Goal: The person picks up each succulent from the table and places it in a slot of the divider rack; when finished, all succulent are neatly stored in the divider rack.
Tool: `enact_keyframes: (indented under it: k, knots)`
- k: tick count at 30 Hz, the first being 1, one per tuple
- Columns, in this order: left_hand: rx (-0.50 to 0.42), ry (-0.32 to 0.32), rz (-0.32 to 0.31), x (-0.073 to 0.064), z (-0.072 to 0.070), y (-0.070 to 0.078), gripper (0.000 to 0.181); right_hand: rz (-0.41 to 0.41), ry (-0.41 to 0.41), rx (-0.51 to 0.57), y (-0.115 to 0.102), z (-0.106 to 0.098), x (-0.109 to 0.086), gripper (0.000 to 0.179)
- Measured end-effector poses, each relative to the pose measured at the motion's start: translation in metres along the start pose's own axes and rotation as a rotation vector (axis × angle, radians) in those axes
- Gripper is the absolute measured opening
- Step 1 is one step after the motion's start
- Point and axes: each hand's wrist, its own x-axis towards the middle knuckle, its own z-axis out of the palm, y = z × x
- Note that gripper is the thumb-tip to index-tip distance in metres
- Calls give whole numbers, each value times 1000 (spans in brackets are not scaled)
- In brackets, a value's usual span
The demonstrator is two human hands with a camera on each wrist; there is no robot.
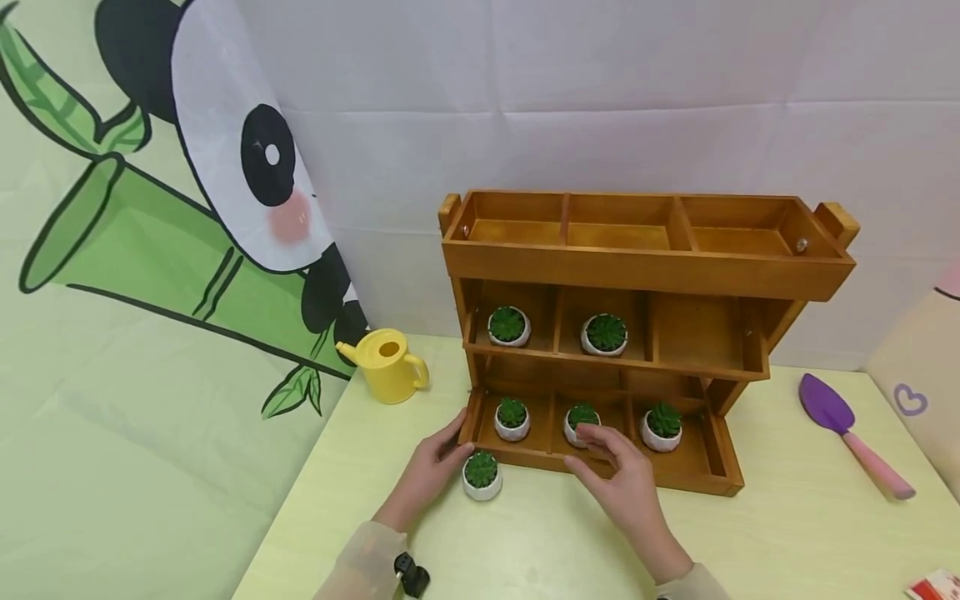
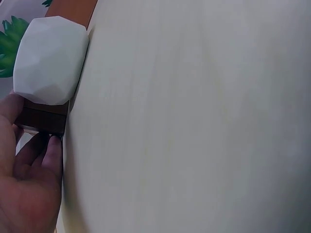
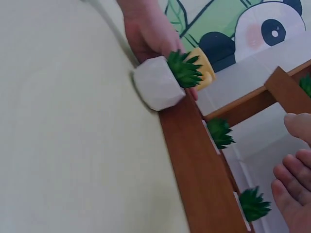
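Observation:
A wooden tiered shelf (image 1: 645, 271) stands on the table, its tiers divided into compartments. With thumb and fingers, my left hand (image 1: 429, 471) grips the front left corner of the bottom tier (image 2: 43, 118). Just in front of that corner sits a potted succulent (image 1: 482, 477) in a white faceted pot, close to the left thumb. My right hand (image 1: 628, 477) hovers at the bottom tier's front, thumb and fingers apart with nothing between them. Its fingers partly hide the middle succulent (image 1: 581, 419). Beside that stand a left succulent (image 1: 512, 419) and a right succulent (image 1: 662, 427).
Two more succulents occupy the middle tier, one at left (image 1: 509, 326) and one in the centre (image 1: 604, 334). A yellow watering can (image 1: 388, 367) stands left of the shelf. A purple trowel (image 1: 828, 404) with a pink handle lies to the right. Behind hangs a panda-printed cloth (image 1: 225, 150).

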Motion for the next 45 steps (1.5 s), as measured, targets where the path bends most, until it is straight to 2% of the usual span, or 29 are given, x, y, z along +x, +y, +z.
enact_keyframes:
  k: [8, 14, 18, 30, 36, 38, 45]
  knots:
    - [0, 8, 24, 1, 1, 1, 62, 51, -44, -14, 7, 22, -16, 44]
    - [-11, 1, -10, 2, 1, 3, 62, 78, -81, 11, 11, 36, -23, 44]
    - [0, -4, -2, 2, -1, 2, 63, 102, -116, 21, 12, 48, -26, 43]
    - [27, -1, -27, 1, -2, 3, 61, 126, -253, -103, 18, 81, -24, 58]
    - [28, -1, -22, 1, -1, 1, 62, 126, -254, -149, 20, 92, -24, 64]
    - [26, 3, 3, 1, 0, 1, 63, 123, -248, -151, 19, 95, -24, 65]
    - [15, 18, 28, -1, 0, 3, 61, 88, -213, -166, 13, 106, -26, 65]
